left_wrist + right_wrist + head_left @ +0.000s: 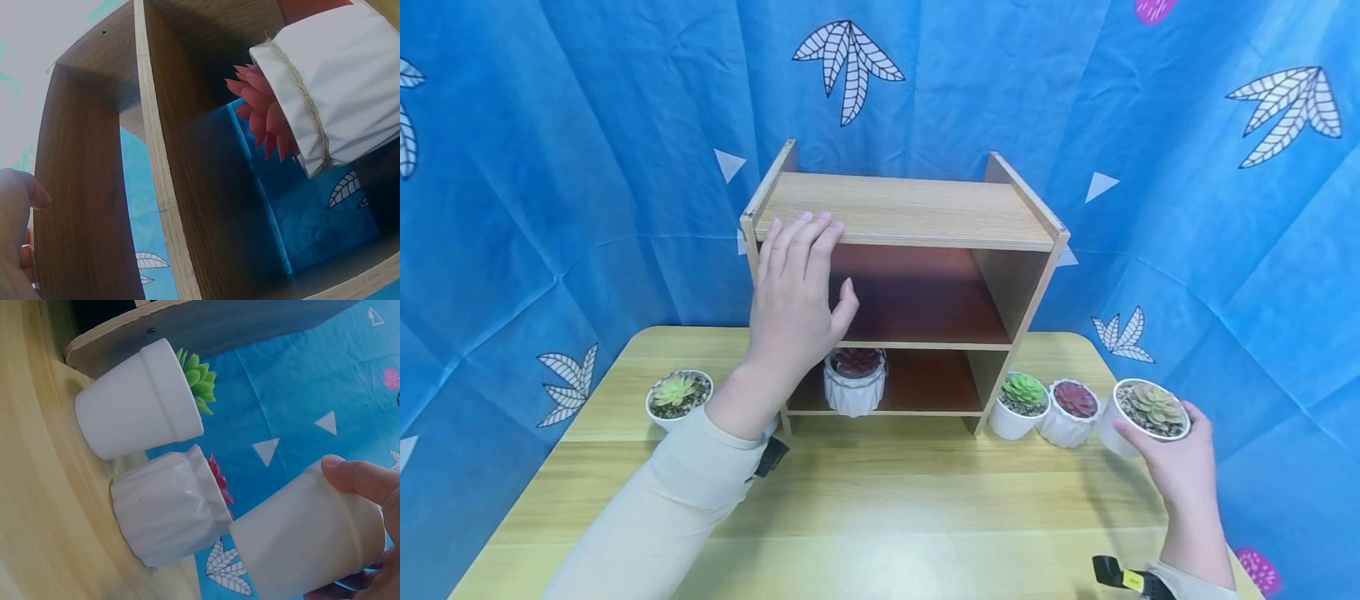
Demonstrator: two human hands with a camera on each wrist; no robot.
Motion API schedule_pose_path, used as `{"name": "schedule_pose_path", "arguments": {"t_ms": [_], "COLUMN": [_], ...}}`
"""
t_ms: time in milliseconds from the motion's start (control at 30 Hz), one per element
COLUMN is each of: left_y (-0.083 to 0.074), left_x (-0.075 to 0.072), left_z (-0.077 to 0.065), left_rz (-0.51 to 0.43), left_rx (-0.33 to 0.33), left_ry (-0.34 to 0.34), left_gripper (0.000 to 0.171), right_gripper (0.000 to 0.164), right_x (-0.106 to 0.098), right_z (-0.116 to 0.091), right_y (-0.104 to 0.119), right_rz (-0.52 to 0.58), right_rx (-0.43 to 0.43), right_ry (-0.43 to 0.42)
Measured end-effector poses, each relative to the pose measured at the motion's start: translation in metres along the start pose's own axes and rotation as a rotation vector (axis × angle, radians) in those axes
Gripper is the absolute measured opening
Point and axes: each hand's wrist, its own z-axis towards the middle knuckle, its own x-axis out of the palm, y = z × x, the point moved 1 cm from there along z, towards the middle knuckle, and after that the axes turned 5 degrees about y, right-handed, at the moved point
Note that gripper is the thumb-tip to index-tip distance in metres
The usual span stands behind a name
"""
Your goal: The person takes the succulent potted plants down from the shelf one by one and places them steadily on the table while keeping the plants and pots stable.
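Note:
My right hand [1183, 467] grips a white potted succulent [1152, 410] with pale green-brown leaves, thumb on the near side of its rim. In the right wrist view the pot [300, 531] tilts, raised off the table. My left hand [793, 292] has its fingers extended, and they touch the front edge of the small wooden shelf [910, 208] near its top left. On the shelf's lower board stands a dark red succulent in a white pleated pot [855, 390]. The left wrist view shows twine around that pot [350, 87].
Right of the shelf stand a green succulent in a white pot [1017, 412] and a dark red one in a ridged white pot [1069, 417]. Left of it sits a light green potted succulent [677, 396], beside my forearm. Blue patterned cloth [625, 167] hangs behind the wooden table [880, 500].

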Motion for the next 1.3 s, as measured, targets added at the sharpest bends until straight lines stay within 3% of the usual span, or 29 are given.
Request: {"name": "schedule_pose_path", "arguments": {"t_ms": [867, 1300], "left_y": [0.0, 0.0], "left_x": [-0.001, -0.003], "left_z": [0.0, 0.0], "left_rz": [0.009, 0.015], "left_rx": [-0.006, -0.011], "left_ry": [0.0, 0.017], "left_gripper": [0.054, 0.054], "right_gripper": [0.11, 0.112], "right_x": [0.01, 0.02], "right_z": [0.018, 0.021], "right_y": [-0.034, -0.045], "right_rz": [0.021, 0.056], "right_rx": [0.148, 0.183], "right_ry": [0.031, 0.024]}}
